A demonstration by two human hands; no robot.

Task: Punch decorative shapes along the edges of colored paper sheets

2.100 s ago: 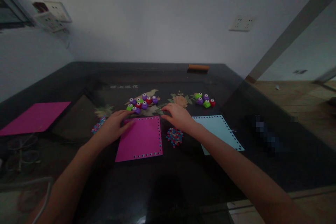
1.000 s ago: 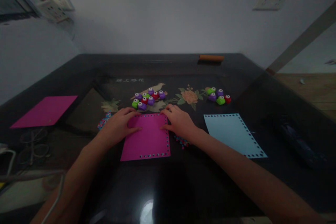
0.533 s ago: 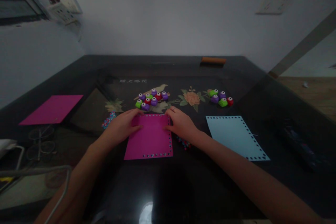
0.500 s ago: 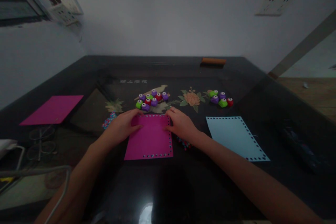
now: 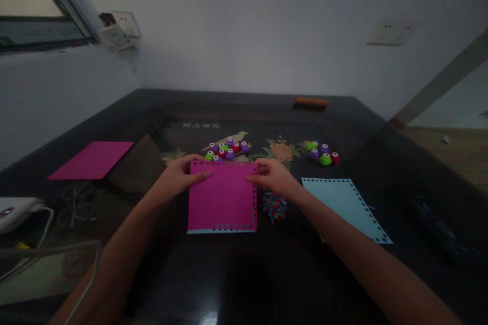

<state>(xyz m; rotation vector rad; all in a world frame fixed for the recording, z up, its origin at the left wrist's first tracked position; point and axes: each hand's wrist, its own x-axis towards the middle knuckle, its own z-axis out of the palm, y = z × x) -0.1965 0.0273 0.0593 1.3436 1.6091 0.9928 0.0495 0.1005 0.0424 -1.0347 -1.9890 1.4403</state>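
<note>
A magenta paper sheet with punched holes along its edges is held up off the dark table, its far edge raised. My left hand pinches its upper left corner and my right hand pinches its upper right corner. A pile of small coloured paper dots lies just right of the sheet, below my right hand. A light blue punched sheet lies flat to the right.
Two clusters of small coloured punches sit behind the sheet, one at the middle and one to the right. A second magenta sheet lies at the left. A white device with a cable is at the left edge. An orange bar lies at the far edge.
Both hands have closed on the magenta sheet's far corners and lifted it off the table. The dot pile to its right is uncovered again. The camera view has tilted and shifted.
</note>
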